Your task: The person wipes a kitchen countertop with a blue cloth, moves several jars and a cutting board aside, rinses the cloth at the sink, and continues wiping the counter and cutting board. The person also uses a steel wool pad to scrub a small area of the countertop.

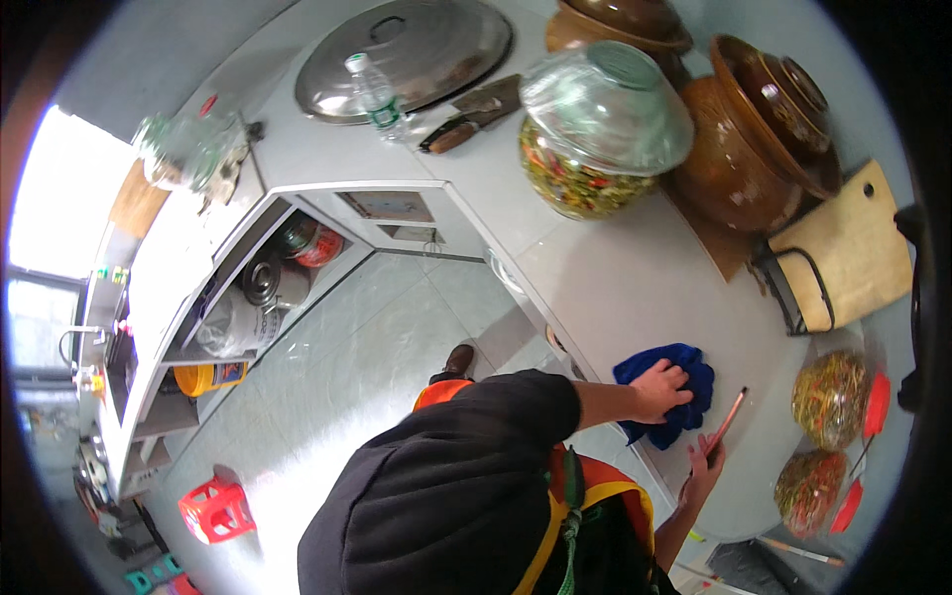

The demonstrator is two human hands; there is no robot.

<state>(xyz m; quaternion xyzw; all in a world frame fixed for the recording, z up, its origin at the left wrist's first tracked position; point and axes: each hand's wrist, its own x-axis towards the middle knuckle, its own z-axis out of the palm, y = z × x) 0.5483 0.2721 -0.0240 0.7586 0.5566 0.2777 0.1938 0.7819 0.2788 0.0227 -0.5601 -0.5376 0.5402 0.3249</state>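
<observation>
My left hand (661,391) presses down on a crumpled dark blue cloth (695,361), its fingers curled over the fabric. The cloth lies on the pale countertop (595,290), near its front edge. Beside it, my right hand (703,462) holds a thin phone (732,418) with a pinkish edge, seen nearly edge-on above the counter. Its screen is hidden from this angle. Orange and yellow apron straps (602,483) cross my front over a black shirt (446,491).
Farther right stand jars of chopped vegetables (829,398) with red lids. A cutting board (848,245), brown crocks (736,149) and a plastic-covered glass jar (587,171) line the wall. A cleaver (483,108), water bottle (379,100) and large metal lid (405,56) lie beyond. A red stool (217,511) is on the floor.
</observation>
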